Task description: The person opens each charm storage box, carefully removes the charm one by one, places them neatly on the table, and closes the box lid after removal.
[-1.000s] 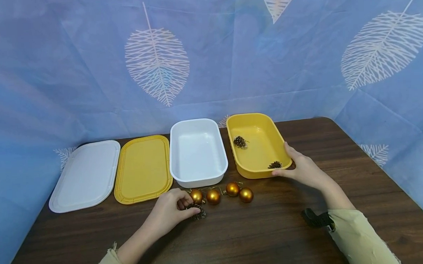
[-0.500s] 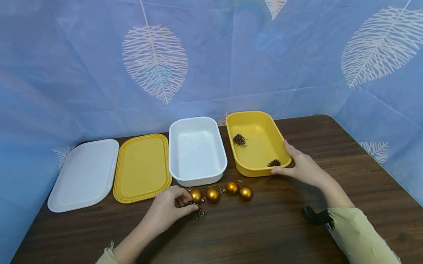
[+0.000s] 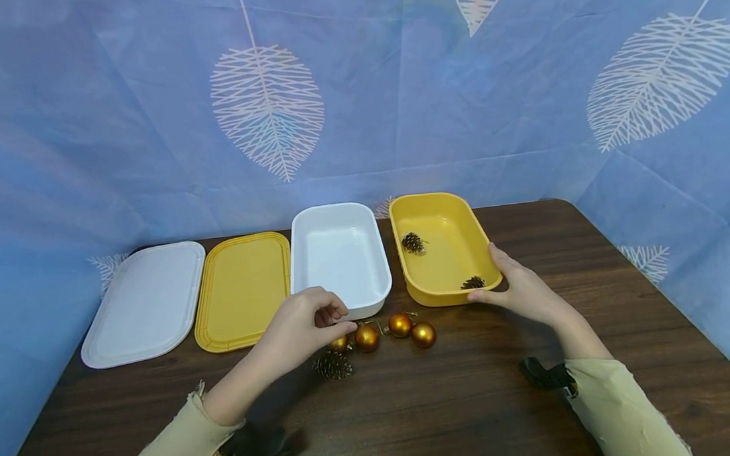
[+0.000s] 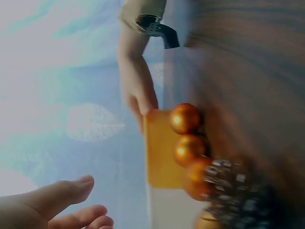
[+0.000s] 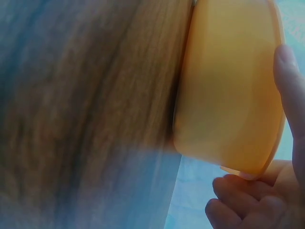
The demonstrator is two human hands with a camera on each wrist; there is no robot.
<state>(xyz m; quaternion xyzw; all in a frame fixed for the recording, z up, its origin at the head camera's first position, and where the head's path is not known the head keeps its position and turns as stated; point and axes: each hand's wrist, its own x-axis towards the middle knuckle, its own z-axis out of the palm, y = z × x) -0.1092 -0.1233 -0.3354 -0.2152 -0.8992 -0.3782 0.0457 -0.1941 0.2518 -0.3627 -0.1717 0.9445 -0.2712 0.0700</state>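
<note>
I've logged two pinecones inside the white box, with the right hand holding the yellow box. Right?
Not quite: the head view shows the two pinecones inside the yellow box, not the white box. The right hand does hold the yellow box.

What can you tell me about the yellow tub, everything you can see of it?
The yellow tub is a glossy, apparently plastic, deep rectangular container with rounded corners and no lid on. It stands upright on the dark table, apart from the white tub. Inside lie a pinecone by the left wall and a second pinecone at the near right corner, which the right hand grips.
</note>
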